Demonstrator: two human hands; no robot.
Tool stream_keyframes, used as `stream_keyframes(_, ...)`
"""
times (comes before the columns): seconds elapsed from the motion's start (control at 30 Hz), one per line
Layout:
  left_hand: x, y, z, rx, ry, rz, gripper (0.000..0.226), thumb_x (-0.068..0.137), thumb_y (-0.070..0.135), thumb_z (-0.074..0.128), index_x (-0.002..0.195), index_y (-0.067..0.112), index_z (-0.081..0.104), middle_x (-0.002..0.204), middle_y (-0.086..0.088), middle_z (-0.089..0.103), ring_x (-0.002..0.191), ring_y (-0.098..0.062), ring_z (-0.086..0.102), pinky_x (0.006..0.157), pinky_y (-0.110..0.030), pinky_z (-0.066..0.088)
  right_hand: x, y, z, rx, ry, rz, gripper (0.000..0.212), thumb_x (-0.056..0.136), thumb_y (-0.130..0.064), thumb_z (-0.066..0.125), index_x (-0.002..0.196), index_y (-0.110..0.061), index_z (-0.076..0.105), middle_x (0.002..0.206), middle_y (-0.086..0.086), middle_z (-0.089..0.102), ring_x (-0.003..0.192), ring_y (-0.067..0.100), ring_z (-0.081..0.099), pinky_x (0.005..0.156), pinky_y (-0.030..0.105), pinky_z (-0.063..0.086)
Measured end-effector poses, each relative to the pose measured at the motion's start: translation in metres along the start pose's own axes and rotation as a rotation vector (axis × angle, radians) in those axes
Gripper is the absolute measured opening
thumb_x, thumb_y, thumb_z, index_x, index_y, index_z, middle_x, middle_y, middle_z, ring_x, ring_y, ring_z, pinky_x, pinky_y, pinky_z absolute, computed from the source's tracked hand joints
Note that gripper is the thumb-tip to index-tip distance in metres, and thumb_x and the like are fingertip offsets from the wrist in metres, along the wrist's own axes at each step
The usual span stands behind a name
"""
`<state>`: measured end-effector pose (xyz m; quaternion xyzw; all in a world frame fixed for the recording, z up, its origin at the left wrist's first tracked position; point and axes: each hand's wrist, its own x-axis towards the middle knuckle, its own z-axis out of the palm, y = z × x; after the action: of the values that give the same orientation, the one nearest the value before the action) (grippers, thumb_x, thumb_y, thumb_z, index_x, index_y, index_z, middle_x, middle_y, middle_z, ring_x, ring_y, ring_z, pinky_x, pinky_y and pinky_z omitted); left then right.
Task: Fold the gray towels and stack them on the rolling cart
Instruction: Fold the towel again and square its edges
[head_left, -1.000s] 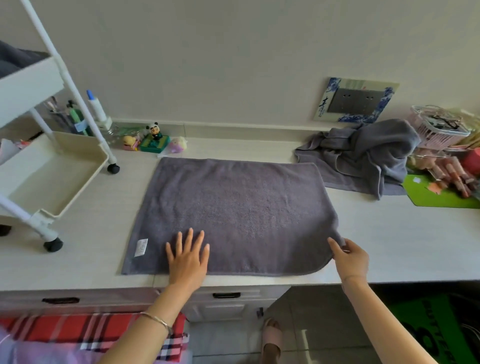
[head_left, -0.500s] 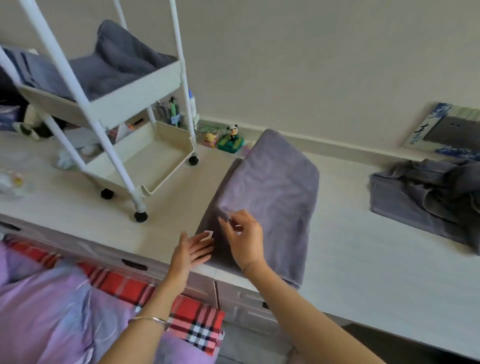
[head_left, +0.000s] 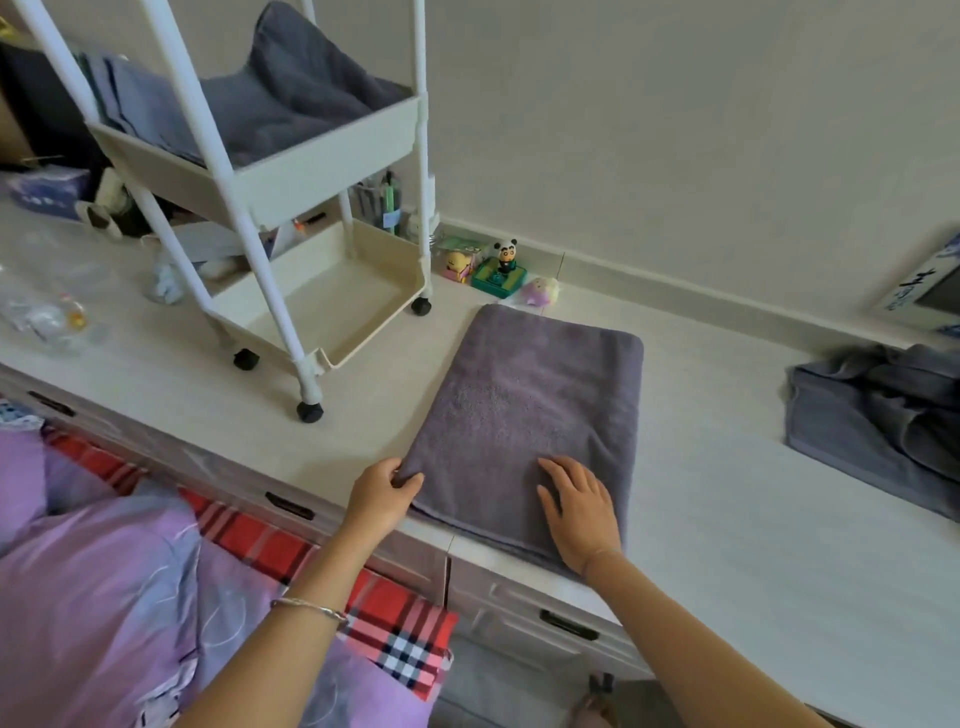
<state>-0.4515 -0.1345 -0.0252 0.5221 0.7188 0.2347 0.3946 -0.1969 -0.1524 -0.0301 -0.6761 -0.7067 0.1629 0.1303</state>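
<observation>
Progress looks about midway to me: gray towels (head_left: 291, 104) sit up in the rolling cart (head_left: 332, 161), a folded towel (head_left: 530, 410) lies just right of the cart, my left hand (head_left: 382, 493) pinching its corner, right hand (head_left: 576, 512) flat on top, and a rumpled pile (head_left: 883, 415) waits farther right.

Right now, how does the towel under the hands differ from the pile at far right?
The folded towel lies flat and smooth; the gray pile is crumpled. The left hand pinches the folded towel's corner and the right hand presses it; nothing touches the gray pile. Both are gray, on the counter.
</observation>
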Motion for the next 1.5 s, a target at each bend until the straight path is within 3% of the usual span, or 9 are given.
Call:
stream_keyframes(0.07,0.002,0.006,0.008,0.036,-0.049,0.019,0.029,0.090,0.024,0.059,0.088,-0.004,0.062,0.067,-0.016,0.058,0.061,-0.023,0.052,0.055,-0.029,0.033,-0.006,0.021,-0.005,-0.045,0.003,0.000,0.042,0.099,-0.039,0.037,0.139,-0.026,0.041,0.143,-0.006,0.039,0.132,0.018,0.035,0.113,0.029,0.022)
stream_keyframes(0.2,0.006,0.023,0.035,0.017,-0.212,0.031,0.033,0.089,0.027,0.060,0.087,-0.005,0.062,0.077,-0.022,0.065,0.068,-0.026,0.058,0.059,-0.029,0.035,-0.025,0.061,-0.018,-0.093,0.044,0.074,0.048,0.097,-0.050,0.027,0.138,-0.029,0.040,0.143,-0.006,0.039,0.132,0.018,0.036,0.114,0.030,0.023)
stream_keyframes(0.4,0.004,0.057,0.073,-0.025,-0.354,0.040,0.019,0.090,0.033,0.060,0.084,0.014,0.059,0.083,-0.004,0.058,0.078,-0.017,0.055,0.072,-0.028,0.041,-0.052,0.105,-0.036,-0.082,0.090,0.179,0.047,0.096,-0.051,0.031,0.135,-0.028,0.045,0.139,-0.005,0.044,0.128,0.020,0.040,0.111,0.033,0.027)
stream_keyframes(0.6,-0.006,0.103,0.086,-0.095,-0.392,0.166,0.026,0.085,0.027,0.066,0.098,0.004,0.066,0.097,-0.017,0.071,0.091,-0.023,0.067,0.087,-0.043,0.051,-0.044,0.110,-0.057,0.371,0.202,0.287,0.030,0.098,-0.028,0.042,0.121,-0.016,0.057,0.123,-0.002,0.052,0.116,0.018,0.048,0.100,0.028,0.036)
stream_keyframes(0.73,-0.019,0.154,0.090,-0.365,-0.541,0.248,0.018,0.090,0.013,0.063,0.103,0.025,0.064,0.095,0.002,0.072,0.092,-0.010,0.068,0.086,-0.024,0.054,-0.036,0.107,-0.065,0.496,0.333,0.342,0.029,0.099,-0.024,0.041,0.118,-0.012,0.059,0.119,0.000,0.055,0.107,0.015,0.052,0.092,0.025,0.038)
stream_keyframes(0.9,-0.009,0.089,0.086,-0.140,-0.356,0.080,0.015,0.088,0.012,0.065,0.102,0.006,0.066,0.099,-0.016,0.070,0.087,-0.021,0.065,0.085,-0.039,0.053,-0.032,0.107,-0.058,0.394,0.359,0.336,0.024,0.098,-0.022,0.043,0.109,-0.014,0.062,0.115,0.003,0.059,0.105,0.024,0.055,0.096,0.041,0.044)
stream_keyframes(1.03,-0.012,0.065,0.086,-0.195,-0.345,-0.023,0.023,0.087,0.017,0.067,0.106,0.005,0.066,0.102,-0.012,0.071,0.092,-0.023,0.068,0.089,-0.039,0.053,-0.032,0.104,-0.052,0.351,0.338,0.337,0.021,0.098,-0.025,0.043,0.106,-0.018,0.061,0.115,0.001,0.058,0.106,0.025,0.054,0.098,0.045,0.043)
stream_keyframes(1.27,0.018,0.087,0.094,-0.166,-0.330,-0.040,0.024,0.088,0.027,0.065,0.103,0.009,0.067,0.100,-0.008,0.070,0.095,-0.023,0.066,0.089,-0.036,0.052,-0.008,0.097,-0.059,0.356,0.274,0.225,0.016,0.094,-0.022,0.053,0.107,-0.021,0.061,0.110,-0.008,0.054,0.099,0.021,0.057,0.094,0.045,0.045)
stream_keyframes(1.5,0.076,0.132,0.113,-0.259,-0.287,-0.067,0.022,0.090,0.027,0.062,0.102,0.009,0.065,0.105,-0.012,0.069,0.097,-0.026,0.066,0.089,-0.036,0.052,0.073,0.107,-0.085,0.355,0.086,0.133,0.028,0.095,-0.030,0.052,0.120,-0.018,0.055,0.124,-0.003,0.050,0.113,0.018,0.052,0.100,0.032,0.042)
